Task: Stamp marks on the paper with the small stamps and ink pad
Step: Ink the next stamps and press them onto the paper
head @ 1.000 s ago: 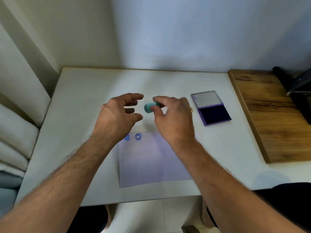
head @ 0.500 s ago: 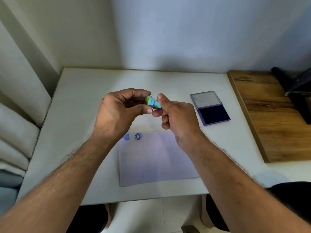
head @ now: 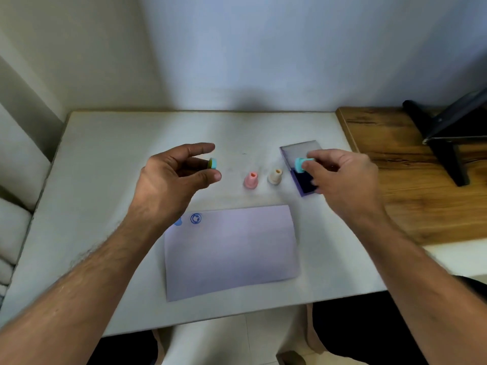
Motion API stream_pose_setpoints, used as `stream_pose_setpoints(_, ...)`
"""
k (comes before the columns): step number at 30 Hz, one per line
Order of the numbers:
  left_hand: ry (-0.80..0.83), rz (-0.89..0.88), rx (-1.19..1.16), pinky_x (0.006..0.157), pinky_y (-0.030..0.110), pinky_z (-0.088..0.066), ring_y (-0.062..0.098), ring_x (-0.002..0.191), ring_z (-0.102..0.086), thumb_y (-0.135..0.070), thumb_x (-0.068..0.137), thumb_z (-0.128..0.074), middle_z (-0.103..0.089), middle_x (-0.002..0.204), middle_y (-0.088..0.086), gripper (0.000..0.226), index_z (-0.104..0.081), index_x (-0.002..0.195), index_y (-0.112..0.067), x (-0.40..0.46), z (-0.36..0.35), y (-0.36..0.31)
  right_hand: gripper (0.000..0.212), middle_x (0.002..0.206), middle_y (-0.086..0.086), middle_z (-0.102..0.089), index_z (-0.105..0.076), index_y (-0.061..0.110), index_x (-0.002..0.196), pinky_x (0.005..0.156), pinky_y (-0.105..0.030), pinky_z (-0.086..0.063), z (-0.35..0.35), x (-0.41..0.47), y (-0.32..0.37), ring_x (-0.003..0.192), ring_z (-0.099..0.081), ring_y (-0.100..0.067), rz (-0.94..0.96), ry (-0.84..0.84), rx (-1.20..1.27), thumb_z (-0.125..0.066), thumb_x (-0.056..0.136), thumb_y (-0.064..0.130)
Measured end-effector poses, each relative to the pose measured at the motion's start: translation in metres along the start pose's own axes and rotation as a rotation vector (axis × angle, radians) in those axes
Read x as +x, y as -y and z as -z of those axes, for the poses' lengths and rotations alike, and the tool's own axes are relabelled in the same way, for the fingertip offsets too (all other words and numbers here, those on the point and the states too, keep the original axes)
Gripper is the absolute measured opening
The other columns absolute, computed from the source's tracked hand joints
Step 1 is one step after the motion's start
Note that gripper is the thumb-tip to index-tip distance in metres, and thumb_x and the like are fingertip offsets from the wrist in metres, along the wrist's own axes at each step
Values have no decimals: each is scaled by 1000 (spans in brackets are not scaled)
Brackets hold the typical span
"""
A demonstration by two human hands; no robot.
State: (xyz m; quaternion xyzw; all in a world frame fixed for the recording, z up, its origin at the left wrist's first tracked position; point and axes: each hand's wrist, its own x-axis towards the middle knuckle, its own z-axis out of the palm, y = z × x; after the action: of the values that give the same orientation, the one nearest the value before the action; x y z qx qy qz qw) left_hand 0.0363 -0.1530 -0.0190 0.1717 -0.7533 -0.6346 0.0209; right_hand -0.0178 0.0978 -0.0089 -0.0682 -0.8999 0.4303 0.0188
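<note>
My left hand (head: 174, 177) pinches a small teal cap (head: 212, 163) above the white table (head: 105, 159). My right hand (head: 340, 177) grips the teal stamp (head: 300, 164) just over the open ink pad (head: 303, 167), whose dark blue pad is partly hidden by my fingers. A pink stamp (head: 250, 180) and a cream stamp (head: 275, 176) stand upright on the table between my hands. The pale sheet of paper (head: 232, 251) lies in front of me, with two blue marks (head: 195, 218) near its top left corner.
A wooden board (head: 411, 185) adjoins the table on the right, with a black stand (head: 445, 143) on it. Walls close in behind and on the left. White cushions (head: 13, 227) sit beyond the table's left edge.
My hands have pulled apart: the cap came off the teal stamp and stayed in my left hand, while my right hand carried the stamp right over the ink pad. The pink and cream stamps are now uncovered.
</note>
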Motion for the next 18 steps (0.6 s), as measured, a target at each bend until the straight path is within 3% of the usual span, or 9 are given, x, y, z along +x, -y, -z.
stream_pose_setpoints(2,5,0,20,81,17,-54,7,80,-73,-16,75,-82,-76,89,-8,35,-76,101,-38,0,-4,0,31,96,4,-73,-71,18,115,65,-9,-50,17,8,-13,73,-63,-2,63,-64,-223,-72,86,28)
stream_pose_setpoints(5,5,3,44,82,19,-53,7,83,-73,-17,74,-82,-77,90,-8,29,-77,95,-37,2,-10,0,30,102,-4,-73,-70,15,115,48,5,-33,25,18,-28,77,-59,-7,62,-68,-326,-70,88,26)
stream_pose_setpoints(8,3,3,69,83,20,-52,5,84,-73,-20,72,-83,-77,89,-10,28,-76,93,-38,3,-14,1,29,104,-7,-73,-72,13,113,49,5,-33,18,23,-34,82,-59,-9,72,-50,-361,-71,87,27)
stream_pose_setpoints(12,5,3,80,84,20,-52,6,85,-73,-19,73,-83,-77,91,-9,28,-76,94,-36,1,-15,2,29,108,-7,-74,-74,11,110,77,-10,-44,8,24,-34,85,-59,-8,87,-30,-325,-73,85,25)
stream_pose_setpoints(14,2,3,88,84,20,-52,6,84,-73,-19,73,-82,-77,91,-9,28,-76,95,-35,1,-14,3,27,111,-7,-73,-74,9,109,84,-16,-45,6,23,-33,89,-59,-8,77,-3,-312,-74,85,23)
stream_pose_setpoints(18,-10,-4,72,88,26,-54,10,86,-74,-18,73,-82,-77,93,-7,28,-76,94,-36,1,-11,5,25,111,-5,-73,-73,11,111,68,-7,-40,2,32,-29,83,-57,-6,-4,43,-323,-73,87,19)
